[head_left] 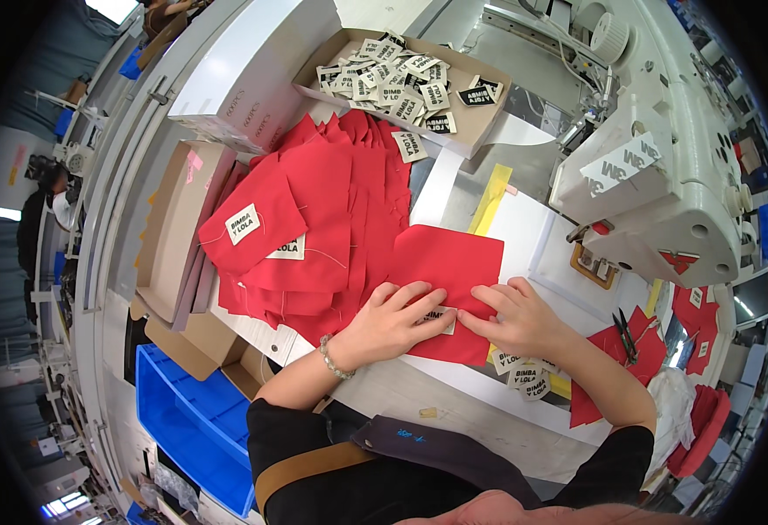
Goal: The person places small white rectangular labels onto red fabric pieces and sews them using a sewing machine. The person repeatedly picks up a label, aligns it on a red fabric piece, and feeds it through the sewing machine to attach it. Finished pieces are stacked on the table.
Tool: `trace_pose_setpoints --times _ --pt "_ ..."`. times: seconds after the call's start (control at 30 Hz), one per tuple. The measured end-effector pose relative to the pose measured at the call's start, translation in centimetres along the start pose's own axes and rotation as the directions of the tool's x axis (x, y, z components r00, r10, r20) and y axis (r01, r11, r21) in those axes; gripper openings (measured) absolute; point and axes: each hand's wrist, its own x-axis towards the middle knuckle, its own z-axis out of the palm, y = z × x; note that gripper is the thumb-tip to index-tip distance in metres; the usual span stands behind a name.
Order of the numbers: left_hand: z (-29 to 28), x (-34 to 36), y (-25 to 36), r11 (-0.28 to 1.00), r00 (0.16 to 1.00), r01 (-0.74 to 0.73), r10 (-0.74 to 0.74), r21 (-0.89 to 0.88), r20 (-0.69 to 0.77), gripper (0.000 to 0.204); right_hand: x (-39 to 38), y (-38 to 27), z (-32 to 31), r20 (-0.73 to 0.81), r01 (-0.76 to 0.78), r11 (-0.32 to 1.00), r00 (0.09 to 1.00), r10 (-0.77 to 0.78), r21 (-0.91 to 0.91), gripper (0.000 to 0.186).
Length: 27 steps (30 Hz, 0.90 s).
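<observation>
A cream label with black lettering (436, 323) lies on a red fabric piece (443, 254) in front of me. My left hand (388, 324) rests fingertips on the label's left part, fingers apart and curved. My right hand (511, 317) touches the label's right side with a fingertip, its other fingers bent and apart over the fabric. Both hands partly cover the label. More loose labels (526, 378) lie beside my right forearm. A tall pile of red pieces (314, 201), some with labels on them, is at the left.
A tray of labels (480, 127), white box (226, 83), open carton (161, 262) and blue bin (191, 411) surround the work. The sewing machine (655, 192) stands at right, above black snips (624, 337) on red scraps. A person's arm (165, 9) shows at top left.
</observation>
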Motion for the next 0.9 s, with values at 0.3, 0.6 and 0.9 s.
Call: trace_pose_setpoints --times 0.3,0.6,0.9 --pt "0.34 -0.25 0.08 0.997 1.000 -0.014 0.015 0.082 -0.006 0.038 0.15 0.02 0.03 -0.021 0.002 1.000 1.000 -0.002 -0.007 0.029" --pt "0.34 -0.07 0.14 0.999 0.999 0.042 -0.042 0.006 0.010 0.033 0.15 0.09 -0.04 -0.010 -0.010 1.000 1.000 0.010 0.023 0.029" --pt "0.42 -0.12 0.12 0.998 0.999 0.013 -0.011 0.059 -0.039 0.034 0.15 0.08 0.04 -0.010 -0.008 1.000 1.000 0.008 0.016 0.030"
